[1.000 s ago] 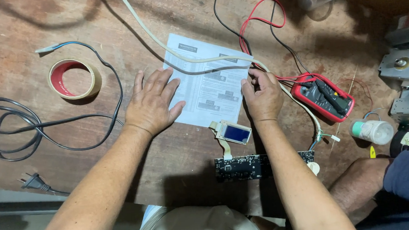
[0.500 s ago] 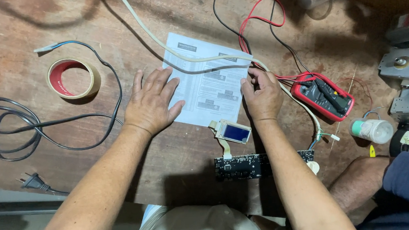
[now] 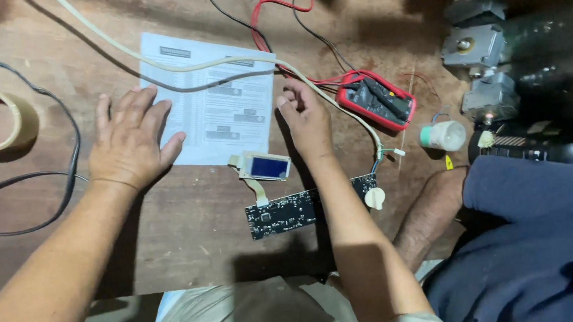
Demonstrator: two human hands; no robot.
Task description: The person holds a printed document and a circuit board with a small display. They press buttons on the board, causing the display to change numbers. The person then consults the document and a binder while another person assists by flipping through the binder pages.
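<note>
Pressing white printed sheet (image 3: 218, 98) — left hand (image 3: 130, 138) flat.

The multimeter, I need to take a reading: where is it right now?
In the head view the red multimeter lies on the wooden table, just right of the right hand and left of the small white bottle.

- printed sheet (image 3: 218, 98): white, flat on the bench, lower left corner under the left hand (image 3: 130, 138).
- cream cable (image 3: 179, 66): runs across the sheet, ending beside the right hand (image 3: 307, 119).
</note>
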